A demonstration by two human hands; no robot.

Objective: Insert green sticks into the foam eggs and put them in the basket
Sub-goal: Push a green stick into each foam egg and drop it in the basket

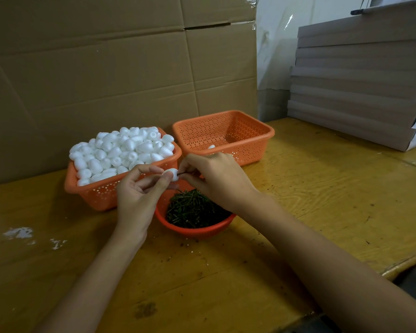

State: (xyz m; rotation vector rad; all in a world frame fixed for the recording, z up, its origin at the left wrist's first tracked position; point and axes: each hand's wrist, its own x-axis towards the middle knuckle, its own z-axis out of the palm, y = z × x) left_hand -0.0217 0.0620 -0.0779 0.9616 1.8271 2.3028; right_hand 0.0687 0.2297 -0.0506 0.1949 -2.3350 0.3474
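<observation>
Wooden table (322,188), full orange basket (99,195), near-empty orange basket (250,152), red bowl (195,231), cardboard stack (358,92), white crumbs (19,233)

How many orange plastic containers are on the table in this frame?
3: the left basket, heaped with foam eggs; the right basket, nearly empty; the round bowl of green sticks in front, partly hidden.

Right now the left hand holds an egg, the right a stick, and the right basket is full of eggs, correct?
No. The head view shows the right basket nearly empty, a lone egg showing. The left hand holds an egg, the right hand a stick.
</observation>
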